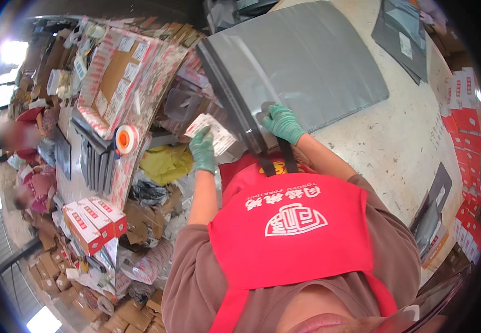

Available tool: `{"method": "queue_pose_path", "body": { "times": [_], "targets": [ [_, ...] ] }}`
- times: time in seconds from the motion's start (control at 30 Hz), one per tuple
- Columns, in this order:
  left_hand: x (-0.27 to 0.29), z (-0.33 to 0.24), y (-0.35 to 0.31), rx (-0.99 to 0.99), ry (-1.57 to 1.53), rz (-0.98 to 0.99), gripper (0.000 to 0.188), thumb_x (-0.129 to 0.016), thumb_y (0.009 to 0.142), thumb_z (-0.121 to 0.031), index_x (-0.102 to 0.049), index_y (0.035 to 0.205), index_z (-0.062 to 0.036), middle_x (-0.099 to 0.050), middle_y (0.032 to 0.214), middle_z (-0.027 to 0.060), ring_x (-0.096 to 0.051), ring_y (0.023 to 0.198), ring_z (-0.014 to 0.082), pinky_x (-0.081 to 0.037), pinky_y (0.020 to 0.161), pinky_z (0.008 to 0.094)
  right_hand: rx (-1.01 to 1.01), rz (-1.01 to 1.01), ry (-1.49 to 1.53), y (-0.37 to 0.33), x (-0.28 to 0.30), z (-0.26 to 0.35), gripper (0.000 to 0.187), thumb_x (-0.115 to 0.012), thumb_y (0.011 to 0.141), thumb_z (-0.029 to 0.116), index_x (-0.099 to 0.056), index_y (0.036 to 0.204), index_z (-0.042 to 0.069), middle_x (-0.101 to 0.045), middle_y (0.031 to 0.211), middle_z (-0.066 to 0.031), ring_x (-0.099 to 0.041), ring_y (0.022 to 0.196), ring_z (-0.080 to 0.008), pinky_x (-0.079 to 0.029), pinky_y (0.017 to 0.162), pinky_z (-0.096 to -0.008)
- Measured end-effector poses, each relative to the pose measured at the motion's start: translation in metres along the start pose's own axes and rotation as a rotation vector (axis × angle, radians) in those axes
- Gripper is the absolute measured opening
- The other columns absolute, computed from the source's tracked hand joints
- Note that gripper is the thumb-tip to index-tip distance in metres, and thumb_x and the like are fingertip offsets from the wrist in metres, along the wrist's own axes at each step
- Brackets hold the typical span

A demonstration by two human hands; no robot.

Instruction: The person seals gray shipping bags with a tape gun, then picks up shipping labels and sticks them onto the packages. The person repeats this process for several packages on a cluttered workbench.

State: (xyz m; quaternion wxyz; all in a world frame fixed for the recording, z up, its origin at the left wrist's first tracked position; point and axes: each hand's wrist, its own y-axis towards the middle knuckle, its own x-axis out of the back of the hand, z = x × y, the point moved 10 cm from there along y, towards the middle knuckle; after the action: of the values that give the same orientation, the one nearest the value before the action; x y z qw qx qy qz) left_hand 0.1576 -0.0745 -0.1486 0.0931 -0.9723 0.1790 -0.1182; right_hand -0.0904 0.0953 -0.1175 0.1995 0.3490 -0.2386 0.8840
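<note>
At upper centre, slick bags and a loose sheaf put us on alert

Left of centre in the frame, we have the left hand (202,149) grasping a sheaf of white printed labels (219,136), their upper end poking out beyond the fingers. Just to its right, at upper centre, the right hand (283,123) has its fingers on the near edge of a stack of grey plastic mailer bags (318,61); whether it pinches one bag or merely presses the pile, we cannot tell.

So where's the danger? Look around those labels: a cluttered gap between our pale worktable (373,161) and the bench (163,71) at left, with a yellow plastic bag (165,165) among the scraps. Should that grasp loosen, we reckon a sheet could slip down and vanish in there. Teal knit gloves (201,161) may dull the feel of thin paper, too, so two sheets could come away as one.

Over to the mailers! Smooth film tends to cling and slide, so a hasty tug could drag neighbours along and skew the pile toward the gap. And mind the dark apron straps (288,156) at centre, close by the stack: lean in, and we might see an edge snagged.
</note>
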Motion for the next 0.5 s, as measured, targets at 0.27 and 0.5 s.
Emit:
{"method": "queue_pose_path", "body": {
  "times": [0.27, 0.5],
  "targets": [
    [-0.022, -0.028, -0.009, 0.074, -0.119, -0.034, 0.025, -0.058, 0.082, 0.005, -0.067, 0.105, 0.0035, -0.067, 0.100, 0.0084, -0.061, 0.085, 0.0138, -0.051, 0.078, 0.0258, 0.249, -0.103, -0.291, 0.007, -0.035, 0.039, 0.033, -0.060, 0.076, 0.024, -0.063, 0.099, 0.001, -0.058, 0.112, -0.0195, -0.060, 0.099, -0.0357, -0.049, 0.084, -0.0454],
    [-0.008, -0.034, 0.013, -0.022, -0.018, -0.043, 0.027, -0.061, 0.083, 0.004, -0.067, 0.109, 0.0025, -0.065, 0.105, 0.0079, -0.060, 0.089, 0.0142, -0.049, 0.082, 0.0269, 0.140, -0.117, 0.107, 0.014, -0.001, 0.003, 0.016, -0.056, 0.076, 0.012, -0.066, 0.085, 0.002, -0.064, 0.089, -0.0132, -0.064, 0.081, -0.0238, -0.050, 0.071, -0.0372]
  ]
}}
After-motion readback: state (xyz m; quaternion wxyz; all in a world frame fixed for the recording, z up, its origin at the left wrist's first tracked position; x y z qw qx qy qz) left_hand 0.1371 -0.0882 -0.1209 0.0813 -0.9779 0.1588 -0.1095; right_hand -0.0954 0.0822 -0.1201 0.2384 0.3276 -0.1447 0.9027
